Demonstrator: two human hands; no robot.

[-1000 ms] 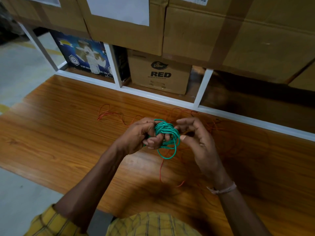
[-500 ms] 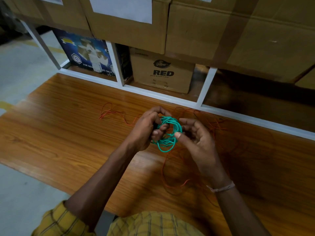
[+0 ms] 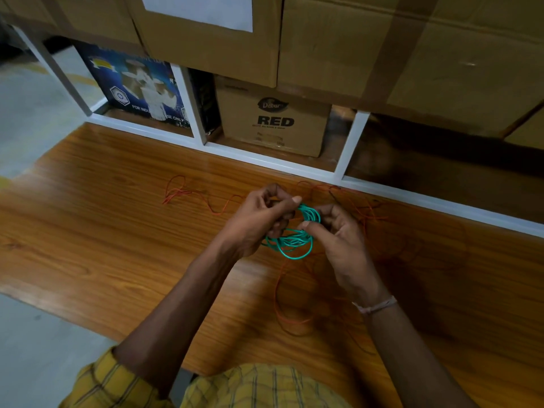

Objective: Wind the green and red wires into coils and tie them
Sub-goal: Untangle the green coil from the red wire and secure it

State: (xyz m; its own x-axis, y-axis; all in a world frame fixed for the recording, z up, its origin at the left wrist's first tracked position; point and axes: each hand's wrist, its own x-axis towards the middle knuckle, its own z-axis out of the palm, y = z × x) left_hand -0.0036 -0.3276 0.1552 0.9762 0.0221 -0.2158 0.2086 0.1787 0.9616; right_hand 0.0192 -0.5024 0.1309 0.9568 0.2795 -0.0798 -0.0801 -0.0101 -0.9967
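Note:
A small coil of green wire [image 3: 294,241] hangs between both hands above the wooden table [image 3: 103,231]. My left hand [image 3: 259,219] grips the coil's left side, fingers curled round its strands. My right hand [image 3: 338,240] pinches the coil's right side between thumb and fingers. The red wire [image 3: 282,301] lies loose and tangled on the table, with loops under and in front of the hands, a strand running left to a small bunch [image 3: 175,191] and more loops to the right [image 3: 371,213].
A white shelf frame [image 3: 265,160] borders the table's far edge. Behind it stand a brown "RED" carton [image 3: 273,119] and a blue printed box [image 3: 138,89]; large cardboard boxes [image 3: 382,48] sit above. Grey floor [image 3: 26,113] lies to the left.
My left hand has turned over the top of the green coil with a finger stretched towards the right hand. The coil's lower loops hang a little looser. The red wire has not moved.

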